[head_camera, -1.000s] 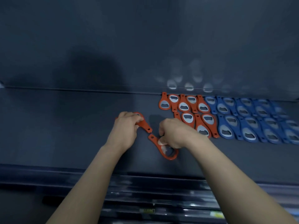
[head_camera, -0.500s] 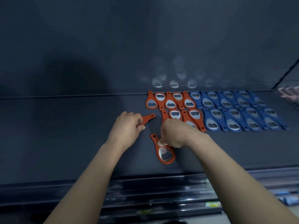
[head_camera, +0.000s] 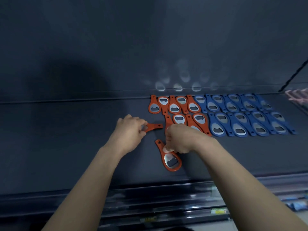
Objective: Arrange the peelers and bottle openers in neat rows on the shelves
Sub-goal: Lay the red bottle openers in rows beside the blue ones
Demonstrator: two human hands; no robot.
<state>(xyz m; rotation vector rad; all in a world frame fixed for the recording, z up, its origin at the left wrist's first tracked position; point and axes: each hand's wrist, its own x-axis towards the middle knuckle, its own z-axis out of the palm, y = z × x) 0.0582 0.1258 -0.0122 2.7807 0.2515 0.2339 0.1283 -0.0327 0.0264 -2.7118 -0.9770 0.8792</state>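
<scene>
A: Where were the loose ones?
B: Mid-frame on the shelf [head_camera: 66,147]. The left hand [head_camera: 129,130] gripped the left opener [head_camera: 154,127] by its head; the right hand [head_camera: 180,140] pinched the lower opener [head_camera: 170,160] at its neck.
A: Best approach?
B: Probably lay each flat, heads alternating, snug against the red rows [head_camera: 174,106].

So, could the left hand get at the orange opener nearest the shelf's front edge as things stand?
Probably not: the left hand grips another orange opener by its head, and the right hand pinches the front opener at its neck. Only its handle tip and metal head lie bare.
</scene>
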